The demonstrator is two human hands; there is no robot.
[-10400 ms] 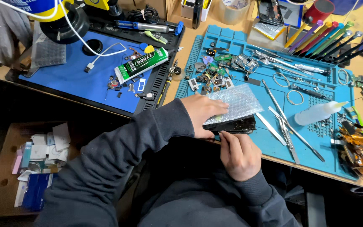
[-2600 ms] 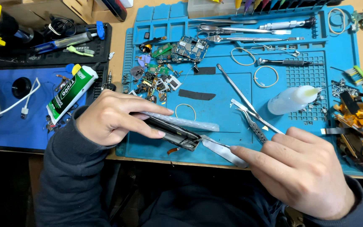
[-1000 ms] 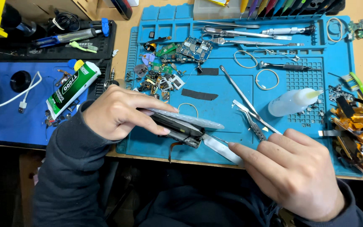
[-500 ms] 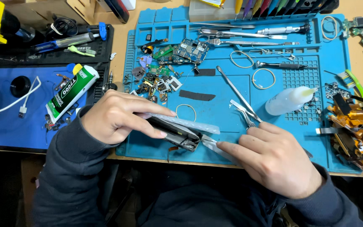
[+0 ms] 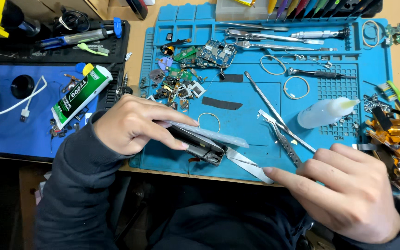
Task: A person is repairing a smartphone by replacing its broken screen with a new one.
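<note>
At the far left, a white cable [image 5: 10, 104] curls over the dark blue mat [image 5: 5, 134], and a green-and-white glue tube [image 5: 80, 95] lies slanted across that mat's right edge. Just right of the tube, your left hand [image 5: 133, 125] is clenched around a dark phone [image 5: 195, 146], thumb underneath and fingers laid along its top; the phone sits tilted at the front edge of the light blue work mat [image 5: 274, 153], with a pale, clear film-like sheet [image 5: 218, 135] lying along its upper side. Behind your left hand, a scatter of small circuit parts [image 5: 177, 85] and a circuit board [image 5: 216, 53] rest on the mat, with two dark strips [image 5: 221, 103] and a rubber band [image 5: 209, 121] near the phone. A thin metal pry blade [image 5: 246, 164] touches the phone's right end and runs down to your right hand [image 5: 348, 194], whose fingertips [image 5: 274, 173] press on the blade's outer end; whether the thumb pinches it from below, I cannot tell. Between the hands, further back, tweezers [image 5: 283, 134] and a long metal spudger [image 5: 267, 99] lie diagonally. Right of them lies a clear squeeze bottle [image 5: 322, 112] on its side, and at the far right edge a heap of orange flex cables [image 5: 392, 139].
</note>
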